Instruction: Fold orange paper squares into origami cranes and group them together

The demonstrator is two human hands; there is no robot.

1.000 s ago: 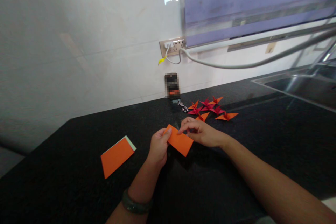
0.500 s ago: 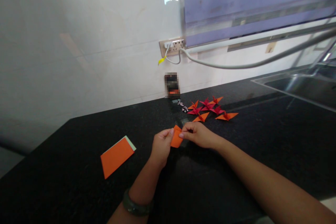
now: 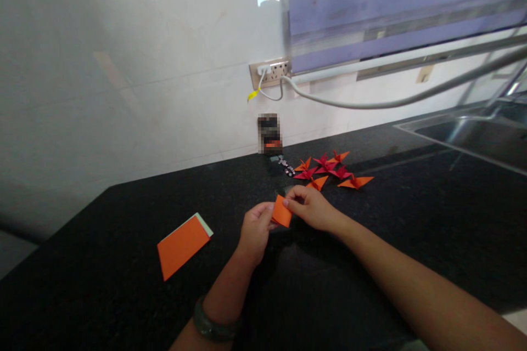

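A small folded square of orange origami paper (image 3: 282, 212) is held up between both hands over the black counter. My left hand (image 3: 256, 230) pinches its left edge between thumb and fingers. At its upper right, my right hand (image 3: 308, 207) grips the paper with thumb and forefinger. Just beyond the right hand lie several finished paper cranes (image 3: 325, 165), orange and red. To the left, a stack of orange paper (image 3: 184, 247) rests flat on the counter, a pale green sheet (image 3: 205, 225) showing at its edge.
The black counter (image 3: 123, 219) meets a pale tiled wall. A dark upright object (image 3: 269, 134), blurred out, leans at the wall beside a patterned strap (image 3: 287, 167). A grey cable (image 3: 349, 103) hangs from the socket (image 3: 272, 72). The sink (image 3: 473, 131) is at the right.
The folded orange paper has turned and shifted slightly right, now showing a flatter square face. Both hands keep hold of it; the left has moved a little to the right.
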